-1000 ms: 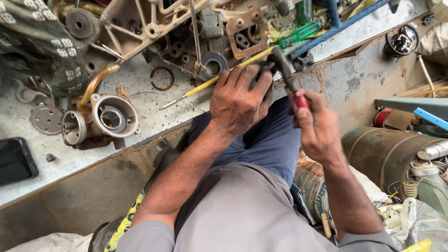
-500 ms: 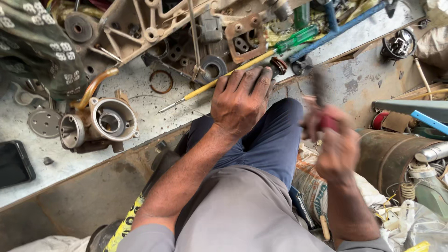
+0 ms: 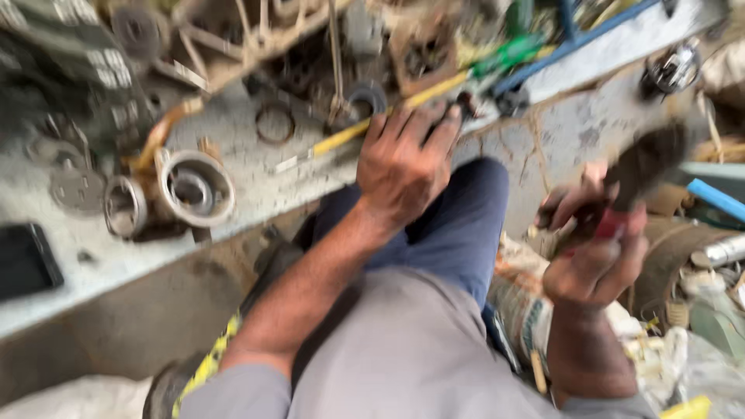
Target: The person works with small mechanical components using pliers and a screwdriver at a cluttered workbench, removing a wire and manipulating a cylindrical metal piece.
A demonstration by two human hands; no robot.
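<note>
Left hand is lying flat, fingers spread, pinning a small dark part at the desk edge; right hand, at three o'clock, is gripping a red-handled hammer raised clear.

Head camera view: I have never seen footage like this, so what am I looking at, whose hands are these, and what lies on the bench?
The one camera sits on a person's head and looks down, so both arms are the wearer's own. The left hand presses on the edge of a grey workbench, beside a yellow-handled screwdriver. The right hand is raised off the bench and grips a red-handled tool, too blurred to name. Round metal housings, a loose ring and a dark flat device lie on the bench.
</note>
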